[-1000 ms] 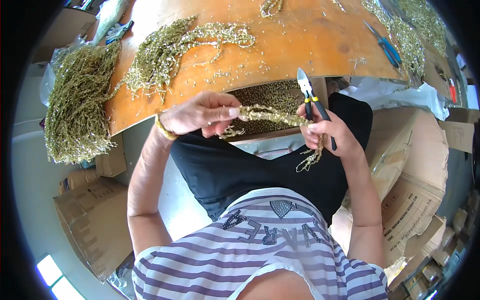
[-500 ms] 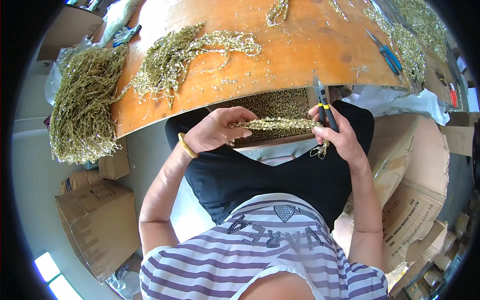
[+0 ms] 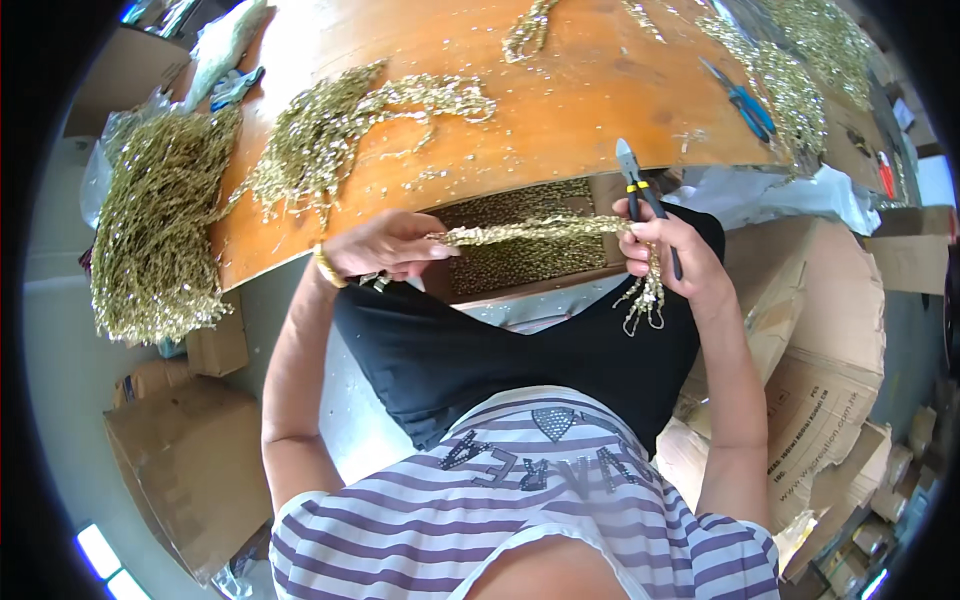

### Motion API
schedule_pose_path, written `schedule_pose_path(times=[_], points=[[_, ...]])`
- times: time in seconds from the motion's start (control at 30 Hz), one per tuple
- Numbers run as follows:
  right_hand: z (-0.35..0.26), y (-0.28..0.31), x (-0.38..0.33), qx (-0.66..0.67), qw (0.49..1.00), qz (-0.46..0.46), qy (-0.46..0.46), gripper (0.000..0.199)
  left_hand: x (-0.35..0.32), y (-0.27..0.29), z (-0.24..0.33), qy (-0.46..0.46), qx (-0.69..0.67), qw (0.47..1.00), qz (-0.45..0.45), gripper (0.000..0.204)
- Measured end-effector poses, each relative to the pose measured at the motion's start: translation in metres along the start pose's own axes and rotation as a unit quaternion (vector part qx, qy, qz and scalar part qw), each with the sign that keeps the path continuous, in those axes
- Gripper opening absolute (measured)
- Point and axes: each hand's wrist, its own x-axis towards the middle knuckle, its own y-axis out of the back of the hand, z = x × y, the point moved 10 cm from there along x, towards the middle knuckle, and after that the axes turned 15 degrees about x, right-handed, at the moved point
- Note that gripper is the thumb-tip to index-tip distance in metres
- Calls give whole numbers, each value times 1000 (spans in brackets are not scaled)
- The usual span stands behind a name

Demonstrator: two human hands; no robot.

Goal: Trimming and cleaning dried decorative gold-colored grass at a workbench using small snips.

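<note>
A bundle of gold beaded strands (image 3: 540,231) stretches between my two hands, above an open box of loose gold beads (image 3: 560,262). My left hand (image 3: 388,247), with a yellow bangle at its wrist, pinches one end of the bundle. At the other end my right hand (image 3: 675,250) grips the strands, and looped ends dangle below its fingers. The same hand also holds side cutters (image 3: 627,163) with black and yellow handles, their jaws pointing up and away from me. Part of each grip is hidden behind the fingers.
On the wooden table (image 3: 590,110) lie piles of gold strands (image 3: 320,130), stray bead bits and blue-handled pliers (image 3: 745,105). A thick bunch of strands (image 3: 160,220) hangs over its left edge. Cardboard boxes stand at left (image 3: 190,460) and right (image 3: 820,400).
My hands are farther apart, the left moved left along the strands. More of the looped ends hang below my right hand. The cutters' jaws have tilted left. The whole view has shifted slightly.
</note>
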Motion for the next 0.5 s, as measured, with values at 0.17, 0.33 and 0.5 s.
schedule_pose_path(times=[0.17, 0.33, 0.5], points=[[-12, 11, -12, -109, 992, 12, 57, 33, 3, 7, -1, -13, -34, 999, -28, 36], [-34, 10, 2, -87, 995, 1, 56, 29, 21, 54, 12, -61, -23, 998, -2, 37], [-141, -2, 43, -258, 943, 83, 196, 33, 60, 171, 88, -142, 146, 964, 170, 30]])
